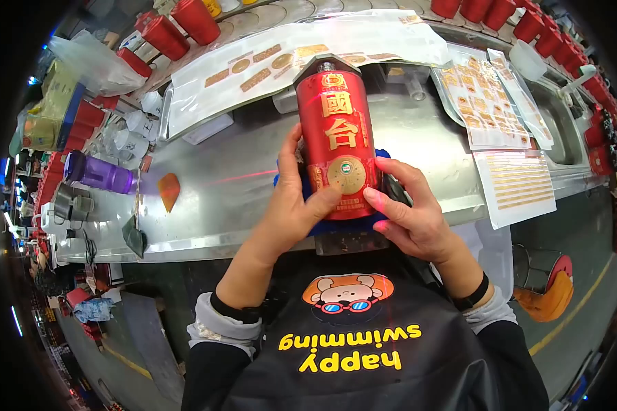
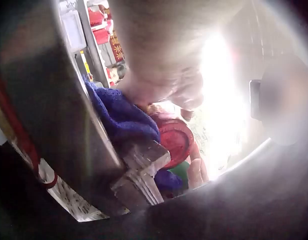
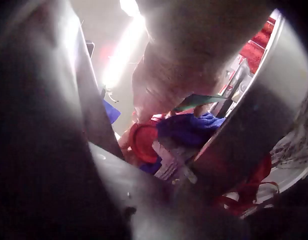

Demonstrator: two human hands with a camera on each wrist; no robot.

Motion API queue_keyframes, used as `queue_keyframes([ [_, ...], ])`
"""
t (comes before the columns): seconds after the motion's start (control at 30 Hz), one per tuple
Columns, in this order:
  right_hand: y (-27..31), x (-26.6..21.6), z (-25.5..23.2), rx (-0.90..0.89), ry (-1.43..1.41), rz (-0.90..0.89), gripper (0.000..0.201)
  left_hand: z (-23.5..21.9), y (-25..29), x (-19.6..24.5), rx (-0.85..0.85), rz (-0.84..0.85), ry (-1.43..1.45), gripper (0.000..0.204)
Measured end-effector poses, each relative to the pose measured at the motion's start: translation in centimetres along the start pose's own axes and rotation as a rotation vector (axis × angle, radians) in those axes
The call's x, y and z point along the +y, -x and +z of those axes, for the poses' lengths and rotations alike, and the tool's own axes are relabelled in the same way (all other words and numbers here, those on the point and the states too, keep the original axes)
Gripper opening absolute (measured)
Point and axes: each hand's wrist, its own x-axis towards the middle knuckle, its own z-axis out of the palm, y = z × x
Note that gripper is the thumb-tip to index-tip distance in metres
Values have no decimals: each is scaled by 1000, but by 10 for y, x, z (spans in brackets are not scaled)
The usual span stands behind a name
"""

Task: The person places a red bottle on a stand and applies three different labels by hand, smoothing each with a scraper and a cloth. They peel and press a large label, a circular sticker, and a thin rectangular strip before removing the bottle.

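Note:
A red bottle (image 1: 336,130) with large gold characters and a round gold emblem lies with its neck pointing away in the head view. My left hand (image 1: 291,195) grips its left side, thumb across the front by the emblem. On the right side, my right hand (image 1: 415,216) holds the lower part, thumb and fingertips at the label's edge. Both wrist views show the red base, in the left one as a round disc (image 2: 175,145). Blue cloth (image 3: 186,129) lies under the bottle, over a block-like support (image 1: 349,242). A green flat piece (image 3: 199,101) shows by my right hand.
Sheets of gold labels lie on the tray (image 1: 173,127) at the back and beside the sink (image 1: 567,140). An orange pointed piece (image 1: 168,192), a dark green piece (image 1: 134,237) and a purple bottle (image 1: 106,172) are on the metal table's left. Red bottles (image 1: 197,20) line the back.

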Motion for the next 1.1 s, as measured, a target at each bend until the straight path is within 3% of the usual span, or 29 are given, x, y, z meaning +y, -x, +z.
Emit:
queue_keyframes([
  [0.23,-2,1,-4,-13,23,-44,60,-4,3,3,-26,46,-109,108],
  [0.33,-4,-1,-6,-11,21,-15,65,-27,14,-9,-150,178,-511,113],
  [0.53,-11,-2,-1,-12,45,-5,75,-22,20,0,-11,324,-1121,114],
  [0.63,-10,-2,0,-16,84,22,77,-15,20,18,80,458,-1244,109],
  [0.73,-9,0,3,-14,110,28,76,-11,17,8,150,424,-1062,106],
  [0.93,-7,-2,2,-43,137,57,77,-13,16,31,33,420,-1279,103],
  [1.03,-6,0,4,-39,144,40,77,-21,12,18,-10,357,-831,93],
  [1.1,-6,0,5,-41,121,56,77,-17,7,1,79,250,-423,84],
])
